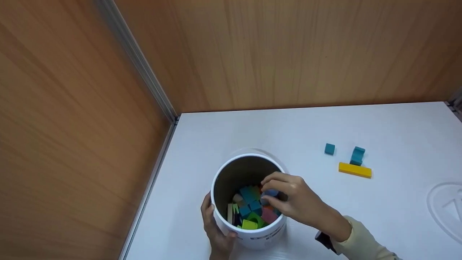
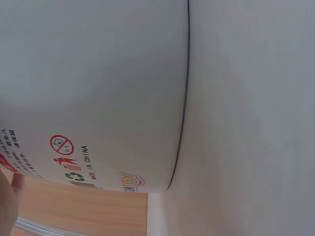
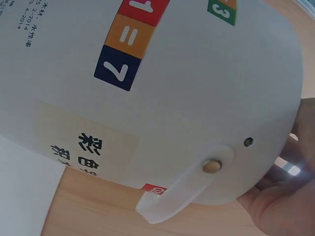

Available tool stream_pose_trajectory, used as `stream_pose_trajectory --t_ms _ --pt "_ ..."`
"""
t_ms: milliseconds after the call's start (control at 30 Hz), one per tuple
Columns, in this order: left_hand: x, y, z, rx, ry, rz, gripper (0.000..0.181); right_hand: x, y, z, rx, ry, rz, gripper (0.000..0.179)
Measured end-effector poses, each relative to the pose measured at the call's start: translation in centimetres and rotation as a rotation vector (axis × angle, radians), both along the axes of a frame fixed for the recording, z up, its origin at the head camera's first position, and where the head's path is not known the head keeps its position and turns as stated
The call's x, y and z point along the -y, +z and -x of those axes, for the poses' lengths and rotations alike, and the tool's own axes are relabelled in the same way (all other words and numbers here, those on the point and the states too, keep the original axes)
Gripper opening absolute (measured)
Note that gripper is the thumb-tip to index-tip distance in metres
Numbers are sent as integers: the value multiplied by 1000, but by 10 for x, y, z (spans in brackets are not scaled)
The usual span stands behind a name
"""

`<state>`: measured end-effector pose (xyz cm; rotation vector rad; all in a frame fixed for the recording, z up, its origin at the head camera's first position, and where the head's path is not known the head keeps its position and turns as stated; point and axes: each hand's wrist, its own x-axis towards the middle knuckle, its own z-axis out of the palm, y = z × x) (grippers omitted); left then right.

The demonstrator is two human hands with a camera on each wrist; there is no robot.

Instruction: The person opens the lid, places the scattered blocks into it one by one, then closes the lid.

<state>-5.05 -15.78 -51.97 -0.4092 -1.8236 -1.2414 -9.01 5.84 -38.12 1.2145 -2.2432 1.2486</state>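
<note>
A white bucket [image 1: 256,238] of coloured toy blocks stands on the table, its printed wall filling much of both wrist views. My left hand [image 1: 218,231] holds the bucket from outside on its left, with the fingers along the wall and the thumb toward the front. Over the right side of the rim reaches my right hand [image 1: 288,196], and its thumb and fingers pinch a pale blue block [image 1: 271,192] inside the opening. The block's full shape is partly hidden by the fingers. Below it lie several blocks, among them a green block [image 1: 255,219] and a red block [image 1: 268,215].
To the right on the white table [image 1: 306,126] lie a small teal cube [image 1: 329,149], a curved teal block [image 1: 357,155] and a long yellow block [image 1: 354,170]. A clear round lid [image 1: 447,207] is at the right edge. Wooden panels [image 1: 288,54] bound the back and left.
</note>
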Motion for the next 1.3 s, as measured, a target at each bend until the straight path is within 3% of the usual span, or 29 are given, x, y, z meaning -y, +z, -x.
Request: stream_pose_trajectory --t_ms 267,533,933,1133,1300 --pt "0 2 2 47 -1 2 73 2 1 0 44 -47 -48 17" --pt "4 -1 6 33 -28 10 74 4 0 0 49 -85 -62 15" --pt "8 -1 8 13 -19 15 73 11 -5 -1 42 -95 -13 18" --pt "9 -1 11 19 -14 18 73 11 -8 1 20 -77 72 21" --pt "10 0 14 6 -53 9 72 10 -11 -1 19 -89 107 23"
